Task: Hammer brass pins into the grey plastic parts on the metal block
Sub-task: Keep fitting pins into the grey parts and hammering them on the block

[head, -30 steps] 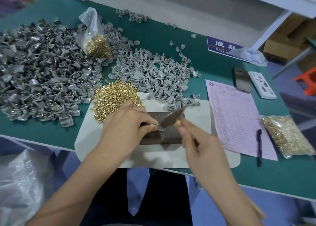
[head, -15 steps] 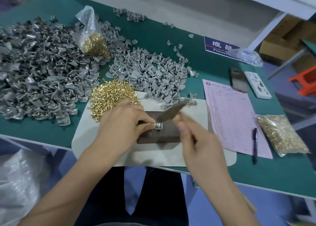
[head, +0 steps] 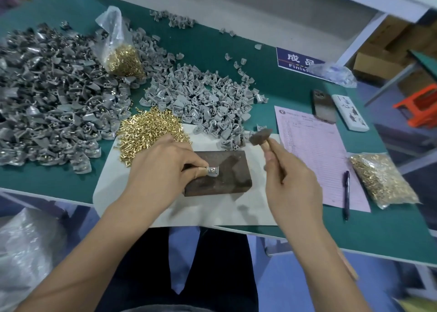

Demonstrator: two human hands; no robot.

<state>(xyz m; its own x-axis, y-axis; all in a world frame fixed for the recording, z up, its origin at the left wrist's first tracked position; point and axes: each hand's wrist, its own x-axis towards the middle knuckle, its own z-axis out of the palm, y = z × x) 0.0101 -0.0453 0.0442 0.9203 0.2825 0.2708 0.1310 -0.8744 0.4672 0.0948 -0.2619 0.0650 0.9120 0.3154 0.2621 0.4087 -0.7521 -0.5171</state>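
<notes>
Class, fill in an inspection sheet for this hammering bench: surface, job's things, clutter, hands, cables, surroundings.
Surface: green table with a pale mat under the work.
Job's things: metal block on the mat; grey part on it; loose brass pins; grey parts heap.
Clutter: pink form, pen, bagged pins, phone.
Hands: left hand pinches the part; right hand grips the hammer, raised.
Cables: nothing seen.
Surroundings: orange stool, cardboard boxes.

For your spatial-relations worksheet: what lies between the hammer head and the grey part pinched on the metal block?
In the head view, only the bare dark top of the metal block lies between the raised hammer head and the grey part.
</notes>
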